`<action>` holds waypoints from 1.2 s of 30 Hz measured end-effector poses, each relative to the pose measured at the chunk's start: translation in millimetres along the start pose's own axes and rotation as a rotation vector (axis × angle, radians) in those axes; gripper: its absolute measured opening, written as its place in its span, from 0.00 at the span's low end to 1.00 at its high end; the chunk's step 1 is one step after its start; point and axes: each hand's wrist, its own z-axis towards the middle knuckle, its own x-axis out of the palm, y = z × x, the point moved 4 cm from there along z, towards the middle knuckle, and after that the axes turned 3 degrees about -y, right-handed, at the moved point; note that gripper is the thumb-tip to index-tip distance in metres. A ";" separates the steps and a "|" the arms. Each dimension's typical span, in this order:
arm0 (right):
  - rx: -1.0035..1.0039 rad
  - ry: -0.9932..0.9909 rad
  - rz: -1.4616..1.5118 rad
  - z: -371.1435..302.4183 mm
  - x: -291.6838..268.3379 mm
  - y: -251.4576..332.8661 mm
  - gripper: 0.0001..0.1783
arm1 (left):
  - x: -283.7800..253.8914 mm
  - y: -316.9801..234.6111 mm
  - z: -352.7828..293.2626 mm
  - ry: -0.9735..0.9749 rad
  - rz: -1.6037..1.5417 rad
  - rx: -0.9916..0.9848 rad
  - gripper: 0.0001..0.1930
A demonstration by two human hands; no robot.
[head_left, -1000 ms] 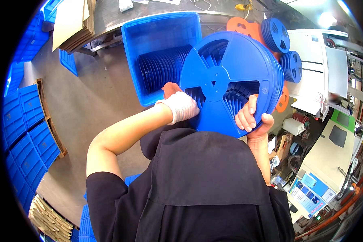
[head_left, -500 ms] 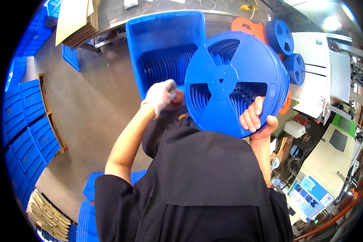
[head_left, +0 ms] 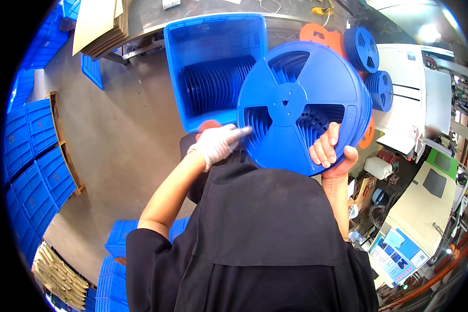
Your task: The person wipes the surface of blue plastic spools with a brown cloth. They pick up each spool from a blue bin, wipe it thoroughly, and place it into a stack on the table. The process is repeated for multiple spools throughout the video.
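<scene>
Above grey floor (head_left: pixel 125 135), between crate (head_left: pixel 218 41) and white cabinet (head_left: pixel 408 67), right fingers (head_left: pixel 325 152) hold blue reels (head_left: pixel 295 101); left fingers (head_left: pixel 238 134) spread.

Reel stack (head_left: pixel 290 101) between left hand (head_left: pixel 216 145) and right hand (head_left: pixel 334 151). Beyond left hand: crate (head_left: pixel 176 78), row of reels (head_left: pixel 221 86) inside. Crate pile (head_left: pixel 55 177) well left of both hands; cabinet (head_left: pixel 408 115) well right.
</scene>
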 end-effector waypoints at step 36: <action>-0.117 -0.557 -0.166 31.5 -1.5 39.1 0.37 | -27.4 -14.5 -11.6 -0.402 -0.031 0.325 0.21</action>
